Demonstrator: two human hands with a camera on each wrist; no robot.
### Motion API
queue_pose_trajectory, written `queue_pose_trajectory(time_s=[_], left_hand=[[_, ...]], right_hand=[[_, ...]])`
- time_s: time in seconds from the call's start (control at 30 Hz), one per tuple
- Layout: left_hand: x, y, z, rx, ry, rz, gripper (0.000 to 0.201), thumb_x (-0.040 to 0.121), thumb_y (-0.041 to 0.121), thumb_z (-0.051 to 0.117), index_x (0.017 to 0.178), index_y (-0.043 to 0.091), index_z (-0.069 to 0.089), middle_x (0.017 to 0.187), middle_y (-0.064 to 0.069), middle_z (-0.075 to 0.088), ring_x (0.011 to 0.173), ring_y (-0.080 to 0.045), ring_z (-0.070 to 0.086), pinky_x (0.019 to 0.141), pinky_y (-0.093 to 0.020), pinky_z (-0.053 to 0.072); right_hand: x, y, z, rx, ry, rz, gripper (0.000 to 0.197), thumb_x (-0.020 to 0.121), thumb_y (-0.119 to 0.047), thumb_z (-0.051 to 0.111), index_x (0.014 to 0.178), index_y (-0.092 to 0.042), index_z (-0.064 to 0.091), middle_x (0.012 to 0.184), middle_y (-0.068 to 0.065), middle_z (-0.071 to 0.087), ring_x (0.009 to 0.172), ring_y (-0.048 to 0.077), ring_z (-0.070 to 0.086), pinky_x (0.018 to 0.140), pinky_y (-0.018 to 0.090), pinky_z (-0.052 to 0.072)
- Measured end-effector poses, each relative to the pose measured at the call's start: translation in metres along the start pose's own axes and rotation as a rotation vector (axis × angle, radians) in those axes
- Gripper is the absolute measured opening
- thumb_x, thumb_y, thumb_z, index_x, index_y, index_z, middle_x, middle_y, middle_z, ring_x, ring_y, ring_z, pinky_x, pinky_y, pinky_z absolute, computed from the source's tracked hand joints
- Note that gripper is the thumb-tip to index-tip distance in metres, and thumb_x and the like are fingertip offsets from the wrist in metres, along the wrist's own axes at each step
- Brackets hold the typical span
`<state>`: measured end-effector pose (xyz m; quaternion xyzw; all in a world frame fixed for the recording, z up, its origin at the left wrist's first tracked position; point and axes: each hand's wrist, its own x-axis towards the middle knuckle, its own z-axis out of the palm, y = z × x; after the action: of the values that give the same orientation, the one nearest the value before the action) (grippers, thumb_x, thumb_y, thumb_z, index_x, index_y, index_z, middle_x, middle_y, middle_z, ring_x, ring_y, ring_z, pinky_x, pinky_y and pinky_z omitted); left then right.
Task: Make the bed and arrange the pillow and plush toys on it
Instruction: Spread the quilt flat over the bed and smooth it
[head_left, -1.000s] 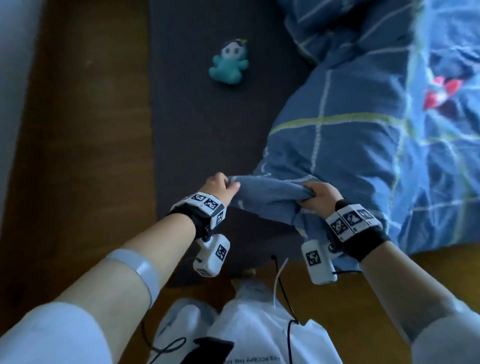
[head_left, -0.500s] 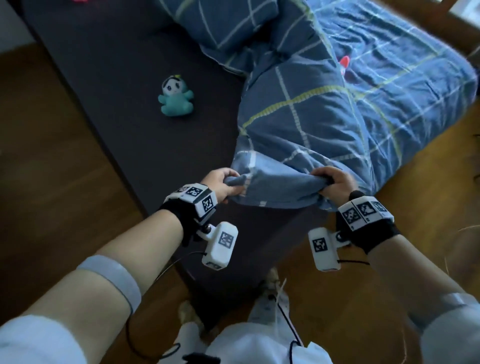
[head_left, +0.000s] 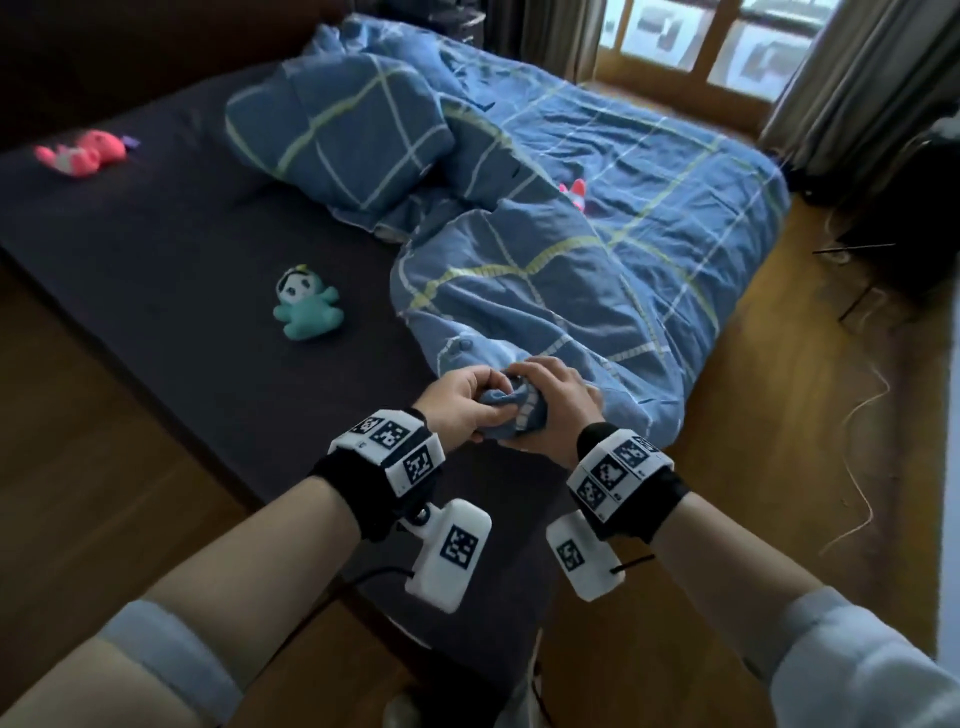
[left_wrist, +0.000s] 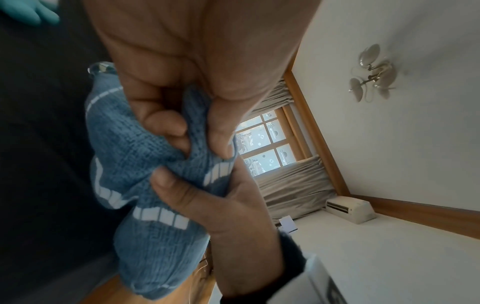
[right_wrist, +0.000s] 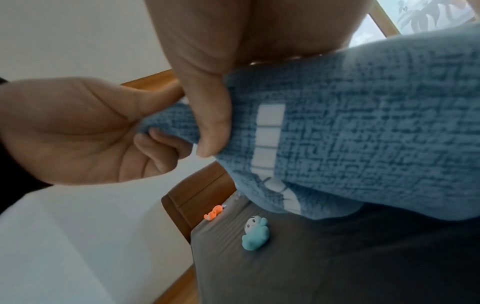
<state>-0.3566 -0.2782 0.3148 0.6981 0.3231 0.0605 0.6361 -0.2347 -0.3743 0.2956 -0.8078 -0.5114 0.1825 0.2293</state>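
A blue checked duvet (head_left: 597, 270) lies crumpled over the right half of the dark bed (head_left: 156, 270). Both hands meet at its near corner (head_left: 511, 421): my left hand (head_left: 460, 402) and right hand (head_left: 553, 400) grip the bunched fabric (left_wrist: 145, 168) (right_wrist: 363, 133) close together. A matching blue pillow (head_left: 337, 140) rests at the head end. A teal plush doll (head_left: 306, 309) (right_wrist: 254, 234) lies on the bare sheet, a pink plush (head_left: 83, 153) near the far left corner, and a small red-pink plush (head_left: 574, 192) pokes out among the duvet folds.
Wooden floor (head_left: 78, 493) runs along the bed's near side and foot. A window (head_left: 717, 31) with grey curtains (head_left: 857, 88) stands beyond the bed. A dark stand with cables (head_left: 893, 228) sits on the floor at the right.
My hands have come together on the duvet corner, where before they held it a hand's width apart. My head has lifted, bringing the whole bed, pillow and window into view.
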Motion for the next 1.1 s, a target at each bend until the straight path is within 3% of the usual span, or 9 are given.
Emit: queue_pose_trajectory(time_s=[0.1,0.17,0.37,0.53,0.63,0.87,0.93,1.0,1.1], left_hand=[[-0.005,-0.006,-0.019,-0.053,-0.048,-0.005,0.024,0.087,0.002,0.058,0.081,0.023,0.049,0.075,0.003,0.055,0.058,-0.006,0.053,0.047,-0.013,0.041],[-0.01,-0.014,-0.034,-0.04,-0.105,-0.017,0.018,0.089,0.008,0.057,0.091,0.024,0.05,0.077,0.005,0.057,0.055,0.001,0.058,0.051,-0.015,0.041],[-0.036,-0.051,-0.117,0.095,-0.19,-0.04,0.032,0.088,0.014,0.059,0.114,0.022,0.042,0.083,0.006,0.059,0.064,-0.008,0.059,0.051,-0.017,0.039],[-0.056,-0.072,-0.221,0.278,-0.177,-0.115,0.031,0.087,0.006,0.06,0.111,0.018,0.044,0.081,0.005,0.058,0.059,-0.007,0.054,0.042,-0.012,0.035],[-0.048,-0.074,-0.253,0.333,-0.169,-0.114,0.034,0.086,0.005,0.06,0.114,0.016,0.046,0.083,0.003,0.058,0.061,-0.01,0.053,0.045,-0.016,0.035],[-0.014,-0.082,-0.228,0.378,-0.208,-0.119,0.043,0.086,0.007,0.061,0.126,0.008,0.045,0.087,-0.001,0.058,0.065,-0.012,0.054,0.048,-0.02,0.036],[-0.001,-0.083,-0.214,0.485,-0.245,-0.093,0.053,0.084,0.011,0.065,0.132,0.013,0.042,0.108,-0.005,0.057,0.084,-0.017,0.057,0.061,-0.024,0.044],[0.017,-0.082,-0.204,0.572,-0.249,-0.047,0.071,0.08,0.014,0.07,0.14,0.02,0.033,0.13,-0.007,0.047,0.111,-0.023,0.054,0.086,-0.031,0.048],[0.051,-0.066,-0.191,0.668,-0.161,0.029,0.093,0.073,0.016,0.076,0.146,0.025,0.019,0.147,-0.012,0.024,0.135,-0.028,0.034,0.113,-0.035,0.031]], right_hand=[[0.006,-0.016,0.004,-0.082,0.006,0.007,0.054,0.071,-0.027,0.076,0.121,-0.025,0.057,0.124,-0.005,0.058,0.121,0.016,0.05,0.099,0.031,0.024],[0.006,-0.027,0.014,-0.137,-0.011,0.07,0.046,0.075,-0.02,0.071,0.12,-0.024,0.059,0.122,-0.004,0.061,0.12,0.016,0.052,0.099,0.028,0.025],[0.008,-0.073,0.056,0.042,0.137,0.408,0.047,0.079,0.001,0.056,0.122,-0.016,0.06,0.122,0.015,0.062,0.115,0.034,0.055,0.095,0.045,0.046],[0.014,-0.111,0.073,0.124,0.26,0.517,0.048,0.073,-0.003,0.069,0.12,-0.012,0.061,0.117,0.018,0.064,0.114,0.035,0.057,0.098,0.041,0.044],[0.003,-0.122,0.069,0.234,0.359,0.518,0.037,0.071,-0.026,0.075,0.096,-0.001,0.065,0.092,0.025,0.067,0.09,0.041,0.064,0.079,0.054,0.052],[-0.01,-0.135,0.061,0.153,0.452,0.489,0.049,0.068,-0.045,0.052,0.082,0.001,0.063,0.067,0.005,0.055,0.07,0.019,0.051,0.057,0.021,0.035],[-0.006,-0.136,0.058,0.196,0.486,0.474,0.045,0.069,-0.043,0.051,0.079,0.0,0.063,0.062,0.003,0.053,0.068,0.02,0.05,0.052,0.014,0.036],[0.0,-0.136,0.051,0.24,0.51,0.439,0.042,0.074,-0.041,0.056,0.08,-0.001,0.062,0.067,0.004,0.055,0.07,0.019,0.051,0.058,0.02,0.037],[0.009,-0.13,0.03,0.368,0.602,0.395,0.026,0.085,-0.021,0.065,0.088,0.005,0.063,0.076,0.012,0.061,0.074,0.014,0.054,0.066,0.03,0.043]])
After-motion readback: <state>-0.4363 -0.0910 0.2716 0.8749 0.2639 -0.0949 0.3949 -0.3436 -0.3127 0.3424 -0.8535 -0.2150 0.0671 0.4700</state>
